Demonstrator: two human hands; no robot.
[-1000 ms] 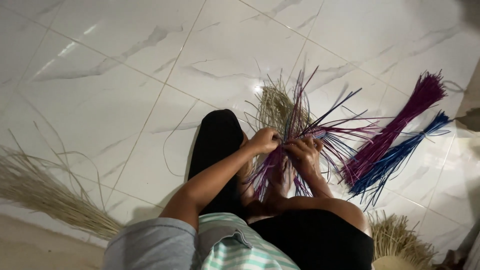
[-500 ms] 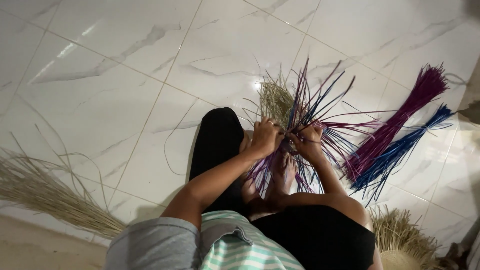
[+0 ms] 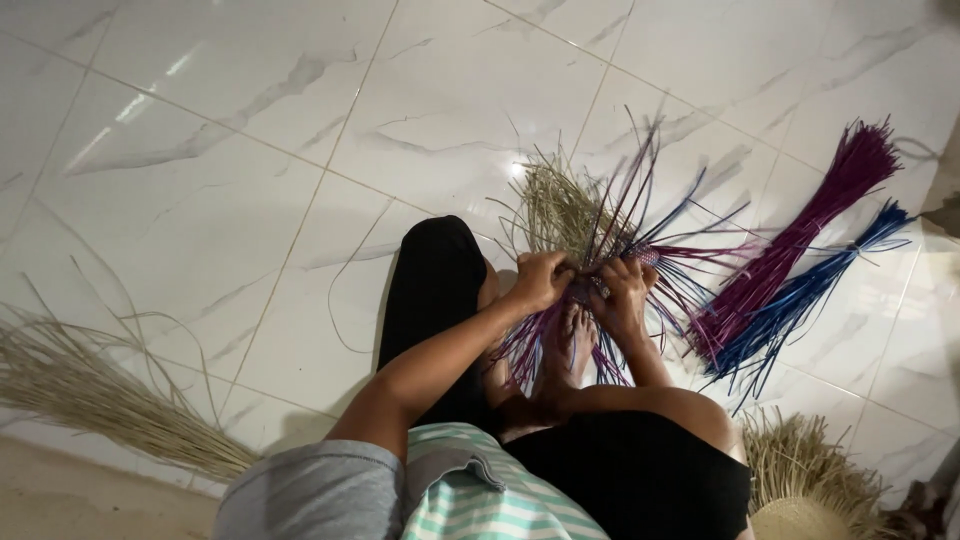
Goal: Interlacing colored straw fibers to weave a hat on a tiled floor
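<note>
A person seated on a white marble-tiled floor (image 3: 250, 130) is seen from above, weaving coloured straw. Both hands are closed on a small woven start (image 3: 590, 285) of purple, blue and natural strands, held at the middle of the scene just above a bare foot (image 3: 572, 340). The left hand (image 3: 540, 280) and right hand (image 3: 622, 295) have fingers pinched tight around the strands. Judging by the long loose ends fanning out, only a small centre seems woven; most is left. One purple bundle (image 3: 800, 240) and one blue bundle (image 3: 810, 295) lie to the right. Three natural straw heaps are counted: far (image 3: 560, 205), left (image 3: 90, 390), near right (image 3: 800, 470).
</note>
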